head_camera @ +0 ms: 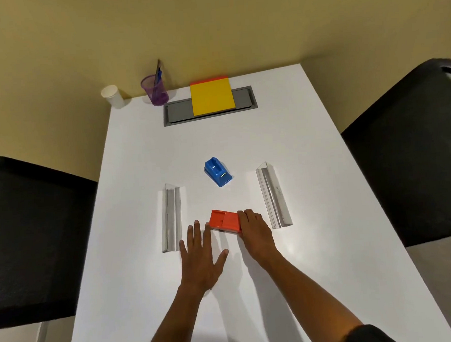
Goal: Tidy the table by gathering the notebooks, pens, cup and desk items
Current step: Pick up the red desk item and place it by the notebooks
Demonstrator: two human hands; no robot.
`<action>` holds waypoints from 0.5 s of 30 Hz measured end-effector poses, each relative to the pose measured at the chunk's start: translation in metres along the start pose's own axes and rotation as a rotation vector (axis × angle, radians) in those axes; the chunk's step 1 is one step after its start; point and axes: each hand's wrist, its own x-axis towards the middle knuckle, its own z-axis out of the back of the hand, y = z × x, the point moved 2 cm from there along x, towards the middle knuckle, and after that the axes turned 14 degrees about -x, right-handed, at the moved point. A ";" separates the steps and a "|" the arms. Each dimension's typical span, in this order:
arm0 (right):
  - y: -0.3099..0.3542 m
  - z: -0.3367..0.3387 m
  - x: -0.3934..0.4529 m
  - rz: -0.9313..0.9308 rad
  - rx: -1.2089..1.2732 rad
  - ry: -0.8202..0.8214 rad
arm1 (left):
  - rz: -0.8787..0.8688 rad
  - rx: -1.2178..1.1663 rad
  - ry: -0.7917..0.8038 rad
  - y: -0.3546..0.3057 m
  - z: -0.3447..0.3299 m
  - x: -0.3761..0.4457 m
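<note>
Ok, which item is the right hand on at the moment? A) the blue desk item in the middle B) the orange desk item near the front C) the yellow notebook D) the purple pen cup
B: the right hand grips the right end of the orange desk item, while the left hand lies flat and open on the table just beside it.

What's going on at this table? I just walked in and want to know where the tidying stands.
A person is working on a white table. Their right hand grips the near end of an orange desk item, while the left hand lies flat and open beside it. A blue desk item and two clear holders lie loose nearby. At the far edge stand a paper cup, a purple pen cup and stacked notebooks.
</note>
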 end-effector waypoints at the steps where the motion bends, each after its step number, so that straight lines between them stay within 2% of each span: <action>1: -0.001 0.002 -0.010 -0.008 0.006 0.006 | -0.003 -0.015 -0.006 -0.004 0.003 -0.009; 7: -0.003 0.022 -0.074 -0.031 0.015 -0.013 | -0.005 -0.005 -0.004 -0.025 0.015 -0.066; 15: -0.010 0.045 -0.187 -0.136 0.080 -0.150 | -0.041 0.032 0.026 -0.047 0.016 -0.155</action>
